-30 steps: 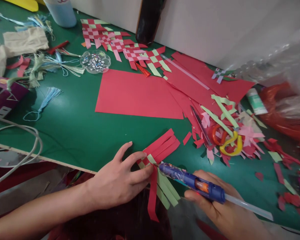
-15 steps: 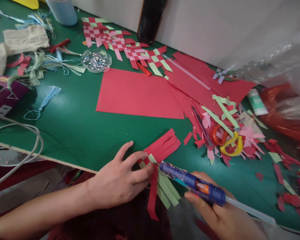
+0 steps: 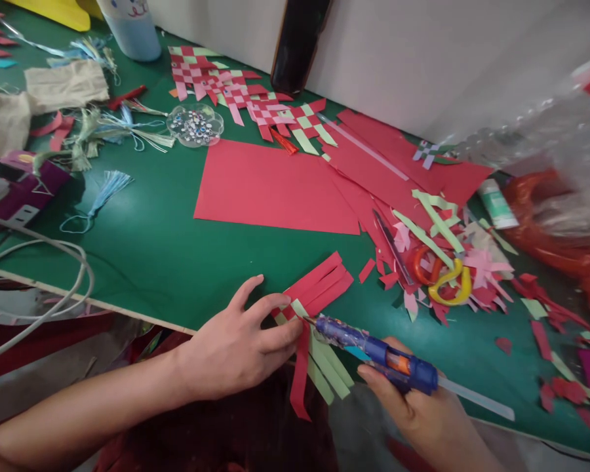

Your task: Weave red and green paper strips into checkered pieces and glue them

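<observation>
My left hand (image 3: 246, 344) pinches a woven piece of red and pale green paper strips (image 3: 323, 285) at the front edge of the table. Loose red strips fan out from it toward the upper right, while one red strip and several green ones hang below. My right hand (image 3: 423, 406) is wrapped around a blue glue gun (image 3: 378, 351), with a clear glue stick (image 3: 476, 398) poking out of its back end. The gun's nozzle touches, or nearly touches, the weave beside my left fingertips. The fingers under the gun are partly hidden.
A red paper sheet (image 3: 275, 187) lies ahead. Woven paper fish (image 3: 236, 92), a dish of stick-on eyes (image 3: 195, 124) and a dark phone (image 3: 299, 46) stand behind. Scissors (image 3: 450, 282) rest among paper scraps at right. Tassels (image 3: 101, 193) and a white cable (image 3: 54, 311) are at left.
The view has shifted slightly, so the table's things sit a little differently in the picture. Both hands keep their hold, with the glue gun's tip still at the woven paper.
</observation>
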{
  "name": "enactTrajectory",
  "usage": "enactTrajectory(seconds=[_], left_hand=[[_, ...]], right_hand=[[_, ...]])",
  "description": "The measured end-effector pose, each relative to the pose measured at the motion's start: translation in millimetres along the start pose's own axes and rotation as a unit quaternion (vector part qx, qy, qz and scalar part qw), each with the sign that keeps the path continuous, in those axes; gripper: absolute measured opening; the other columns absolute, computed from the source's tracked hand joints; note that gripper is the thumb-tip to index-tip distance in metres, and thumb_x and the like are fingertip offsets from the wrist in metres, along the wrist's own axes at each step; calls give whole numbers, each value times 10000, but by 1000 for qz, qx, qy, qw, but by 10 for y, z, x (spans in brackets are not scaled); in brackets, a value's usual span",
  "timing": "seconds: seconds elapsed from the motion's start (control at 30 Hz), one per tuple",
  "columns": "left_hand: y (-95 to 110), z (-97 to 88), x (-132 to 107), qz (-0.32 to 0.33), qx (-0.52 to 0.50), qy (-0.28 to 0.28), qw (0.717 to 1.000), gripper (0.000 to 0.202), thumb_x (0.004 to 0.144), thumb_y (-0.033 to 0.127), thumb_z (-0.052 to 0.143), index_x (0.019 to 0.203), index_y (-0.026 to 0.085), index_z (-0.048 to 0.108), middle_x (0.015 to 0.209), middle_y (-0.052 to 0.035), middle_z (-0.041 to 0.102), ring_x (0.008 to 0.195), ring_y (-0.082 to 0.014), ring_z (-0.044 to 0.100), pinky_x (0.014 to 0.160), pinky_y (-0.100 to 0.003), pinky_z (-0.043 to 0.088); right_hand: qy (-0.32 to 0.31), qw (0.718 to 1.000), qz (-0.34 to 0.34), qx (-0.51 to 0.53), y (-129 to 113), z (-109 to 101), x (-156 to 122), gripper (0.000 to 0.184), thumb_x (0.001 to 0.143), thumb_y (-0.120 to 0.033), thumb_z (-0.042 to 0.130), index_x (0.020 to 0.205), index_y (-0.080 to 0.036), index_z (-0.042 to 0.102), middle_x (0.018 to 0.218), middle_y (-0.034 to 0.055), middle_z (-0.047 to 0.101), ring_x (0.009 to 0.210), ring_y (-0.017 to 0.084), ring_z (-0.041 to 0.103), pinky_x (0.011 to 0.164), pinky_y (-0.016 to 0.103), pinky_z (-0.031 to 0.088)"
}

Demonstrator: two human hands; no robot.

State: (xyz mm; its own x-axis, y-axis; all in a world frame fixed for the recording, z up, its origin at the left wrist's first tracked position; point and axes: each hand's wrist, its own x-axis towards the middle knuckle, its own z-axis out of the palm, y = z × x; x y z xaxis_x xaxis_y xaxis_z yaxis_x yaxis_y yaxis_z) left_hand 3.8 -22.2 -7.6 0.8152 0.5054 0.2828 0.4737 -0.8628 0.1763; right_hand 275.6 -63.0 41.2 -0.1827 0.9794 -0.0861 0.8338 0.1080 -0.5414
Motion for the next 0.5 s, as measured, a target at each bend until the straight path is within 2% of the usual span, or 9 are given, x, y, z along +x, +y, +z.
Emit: enactTrajectory(seconds=[0.1,0.2,0.37,0.43,0.5], left_hand=[[-8,-13,0,6,6,-4,1000,193,977,328,539,1125,268,648,1311,-1,559,1198,-268,479,1126,-640,257],[-13,-18,-4,13,13,-5,1000,202,976,331,538,1130,255,645,1300,-12,559,1200,-273,479,1120,-643,258],[-4,13,-16,11,10,5,1000,201,945,355,592,1108,256,655,1271,-17,568,1198,-271,488,1130,-636,239],[3,35,-22,6,5,9,1000,194,940,367,599,1094,266,663,1261,-14,575,1197,-269,492,1139,-630,227],[11,56,-29,3,2,14,1000,188,935,373,606,1084,278,670,1254,-12,583,1203,-271,493,1145,-629,215]], right_hand=[[-20,998,43,47,84,-27,-69,381,909,-529,497,691,-246,629,544,11,623,483,190,610,458,291,503],[-49,980,99,166,150,-69,-139,464,947,-535,428,667,-222,625,507,5,558,478,167,560,518,298,491],[8,897,180,403,193,-76,-229,544,936,-632,351,821,-195,653,489,-26,471,392,104,348,503,304,394],[10,867,193,460,204,-62,-262,543,903,-670,395,826,-195,646,526,-23,502,390,81,312,496,293,377],[16,852,193,487,209,-46,-299,511,894,-662,432,861,-202,649,584,-10,553,407,77,327,497,283,371]])
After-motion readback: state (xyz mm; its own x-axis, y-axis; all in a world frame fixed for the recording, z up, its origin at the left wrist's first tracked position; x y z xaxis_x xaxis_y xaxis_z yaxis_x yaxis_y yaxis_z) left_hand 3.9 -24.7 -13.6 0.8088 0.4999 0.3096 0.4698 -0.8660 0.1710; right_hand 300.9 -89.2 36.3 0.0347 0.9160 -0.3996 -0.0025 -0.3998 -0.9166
